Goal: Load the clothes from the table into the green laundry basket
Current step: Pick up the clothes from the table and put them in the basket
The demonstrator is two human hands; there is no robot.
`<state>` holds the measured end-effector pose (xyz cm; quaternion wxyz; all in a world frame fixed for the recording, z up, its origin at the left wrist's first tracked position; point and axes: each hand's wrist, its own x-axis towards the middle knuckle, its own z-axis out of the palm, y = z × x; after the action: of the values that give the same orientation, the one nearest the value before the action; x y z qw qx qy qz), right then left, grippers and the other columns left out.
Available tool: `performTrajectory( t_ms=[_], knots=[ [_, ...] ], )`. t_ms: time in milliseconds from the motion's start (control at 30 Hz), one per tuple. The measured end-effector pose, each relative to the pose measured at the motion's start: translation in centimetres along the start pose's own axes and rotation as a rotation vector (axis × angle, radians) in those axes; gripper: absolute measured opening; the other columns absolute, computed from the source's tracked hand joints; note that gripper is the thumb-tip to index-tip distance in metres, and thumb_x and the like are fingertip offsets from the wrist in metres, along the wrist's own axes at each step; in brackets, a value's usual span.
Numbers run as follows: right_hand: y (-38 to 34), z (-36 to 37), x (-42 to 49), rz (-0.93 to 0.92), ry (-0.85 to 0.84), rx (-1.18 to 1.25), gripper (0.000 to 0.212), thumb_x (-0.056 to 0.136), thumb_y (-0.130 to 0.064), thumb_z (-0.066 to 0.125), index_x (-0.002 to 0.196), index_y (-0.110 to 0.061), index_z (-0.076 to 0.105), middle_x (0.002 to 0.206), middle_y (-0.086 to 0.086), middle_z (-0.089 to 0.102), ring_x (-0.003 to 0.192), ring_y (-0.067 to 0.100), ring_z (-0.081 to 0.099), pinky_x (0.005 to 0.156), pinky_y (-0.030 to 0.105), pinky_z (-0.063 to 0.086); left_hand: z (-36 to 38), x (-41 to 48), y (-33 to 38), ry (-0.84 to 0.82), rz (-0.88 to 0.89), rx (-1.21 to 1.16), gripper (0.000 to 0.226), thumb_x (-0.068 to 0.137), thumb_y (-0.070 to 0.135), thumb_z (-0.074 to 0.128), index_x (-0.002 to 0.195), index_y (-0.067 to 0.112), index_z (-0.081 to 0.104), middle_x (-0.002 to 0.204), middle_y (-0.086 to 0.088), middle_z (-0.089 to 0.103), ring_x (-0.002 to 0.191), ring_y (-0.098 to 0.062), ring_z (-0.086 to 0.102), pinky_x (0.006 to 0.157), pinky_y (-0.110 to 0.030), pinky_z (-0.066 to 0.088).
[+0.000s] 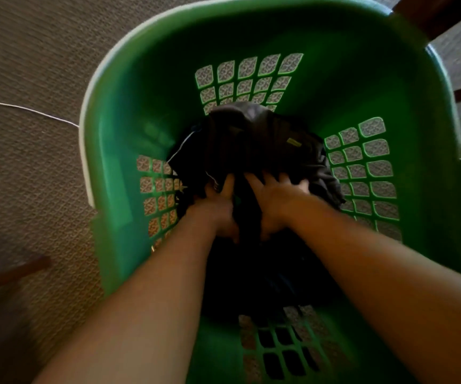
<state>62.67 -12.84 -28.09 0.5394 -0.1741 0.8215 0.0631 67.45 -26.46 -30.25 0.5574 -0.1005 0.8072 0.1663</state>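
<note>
Head view shows the dark clothes [251, 139] already down inside the green laundry basket [118, 106], which stands on carpet [29, 189]. Whether more waits out of view I can't tell. My right hand [276, 198] lies spread on the heap. My left hand [218, 203] touches it, grip unclear. The heap runs away from me, crumpled, pointing nowhere clear.

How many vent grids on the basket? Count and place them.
4 vent grids: far wall, left wall, right wall, near wall. Clothes may hide parts.
</note>
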Motion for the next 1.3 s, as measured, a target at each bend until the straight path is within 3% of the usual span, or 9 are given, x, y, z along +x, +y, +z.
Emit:
performTrajectory(
  t_ms=[67, 133, 200, 267, 333, 433, 933, 1133, 1300],
  knots=[
    [0.6, -3.7, -2.2, -0.046, 0.084, 0.234, 0.085, 0.058, -0.056, 0.081, 0.137, -0.040, 0.052, 0.139, 0.003, 0.057, 0.126, 0.031, 0.055, 0.105, 0.053, 0.047, -2.2, -2.0, 0.1, 0.012, 0.053, -0.196, 0.117, 0.070, 0.029, 0.090, 0.161, 0.032, 0.016, 0.158, -0.019, 0.041, 0.140, -0.040, 0.047, 0.105, -0.042, 0.049],
    [1.2, -5.5, -3.1, -0.090, 0.541, 0.416, 0.054, 0.065, -0.059, 0.060, 0.112, -0.034, 0.069, 0.113, 0.000, 0.068, 0.107, 0.028, 0.063, 0.092, 0.039, 0.053, -3.5, -4.2, 0.1, 0.280, 0.097, -0.343, 0.063, 0.077, 0.034, 0.076, 0.138, 0.030, 0.059, 0.130, -0.009, 0.067, 0.119, -0.033, 0.064, 0.085, -0.031, 0.050],
    [1.3, -5.6, -2.8, -0.179, 0.861, 0.409, 0.056, 0.078, -0.047, 0.051, 0.132, -0.034, 0.059, 0.139, 0.005, 0.056, 0.126, 0.033, 0.051, 0.103, 0.045, 0.045, -3.9, -5.5, 0.1, 0.734, 0.098, -0.394, 0.049, 0.080, 0.033, 0.065, 0.128, 0.025, 0.065, 0.125, -0.012, 0.062, 0.115, -0.037, 0.061, 0.088, -0.039, 0.052],
    [1.3, -4.6, -1.4, -0.200, 0.772, 0.240, 0.066, 0.090, -0.040, 0.045, 0.154, -0.038, 0.029, 0.164, 0.002, 0.024, 0.147, 0.034, 0.025, 0.115, 0.058, 0.029, -3.9, -5.4, 0.5, 0.962, 0.176, -0.375, 0.071, 0.082, 0.024, 0.065, 0.151, 0.024, 0.045, 0.150, -0.018, 0.044, 0.134, -0.041, 0.045, 0.109, -0.050, 0.044],
    [2.1, -3.1, 0.6, -0.066, 0.571, 0.098, 0.072, 0.095, -0.046, 0.041, 0.159, -0.037, 0.008, 0.169, -0.003, 0.003, 0.153, 0.033, 0.008, 0.118, 0.064, 0.017, -3.6, -3.8, 0.7, 0.739, 0.179, -0.284, 0.094, 0.088, 0.030, 0.067, 0.164, 0.036, 0.013, 0.171, -0.015, 0.013, 0.154, -0.044, 0.018, 0.124, -0.057, 0.023],
    [3.4, -2.0, 2.9, 0.063, 0.552, 0.078, 0.085, 0.086, -0.053, 0.046, 0.160, -0.029, 0.011, 0.169, -0.002, 0.007, 0.150, 0.034, 0.013, 0.117, 0.062, 0.018, -2.3, -0.2, 0.8, 0.418, 0.075, -0.223, 0.109, 0.089, 0.052, 0.071, 0.159, 0.053, -0.013, 0.174, -0.012, -0.007, 0.158, -0.045, -0.002, 0.125, -0.065, 0.009],
    [2.8, -1.7, 9.5, 0.065, 0.547, 0.051, 0.074, 0.091, -0.045, 0.039, 0.158, -0.020, 0.018, 0.163, 0.004, 0.017, 0.144, 0.032, 0.018, 0.117, 0.061, 0.006, -3.3, 7.9, 2.8, 0.425, -0.115, -0.246, 0.099, 0.090, 0.057, 0.061, 0.159, 0.051, -0.009, 0.170, -0.020, 0.008, 0.156, -0.049, 0.001, 0.122, -0.065, -0.002],
    [2.9, -0.9, 5.5, 0.030, 0.443, 0.012, 0.083, 0.097, -0.053, 0.033, 0.161, -0.018, -0.006, 0.169, 0.002, -0.013, 0.154, 0.031, -0.017, 0.120, 0.061, -0.009, -2.7, 5.1, 1.0, 0.488, 0.000, -0.155, 0.114, 0.081, 0.066, 0.070, 0.159, 0.051, -0.013, 0.169, -0.019, 0.016, 0.155, -0.044, 0.014, 0.123, -0.060, 0.012],
    [2.6, 1.7, -2.1, 0.037, 0.224, 0.116, 0.117, 0.077, -0.092, 0.031, 0.159, -0.024, -0.016, 0.165, -0.005, -0.028, 0.149, 0.030, -0.033, 0.118, 0.059, -0.017, -1.7, 0.4, 0.5, 0.348, 0.048, -0.100, 0.123, 0.082, 0.069, 0.068, 0.158, 0.044, -0.026, 0.173, -0.016, -0.011, 0.159, -0.042, -0.005, 0.124, -0.065, 0.005]
  ],
)
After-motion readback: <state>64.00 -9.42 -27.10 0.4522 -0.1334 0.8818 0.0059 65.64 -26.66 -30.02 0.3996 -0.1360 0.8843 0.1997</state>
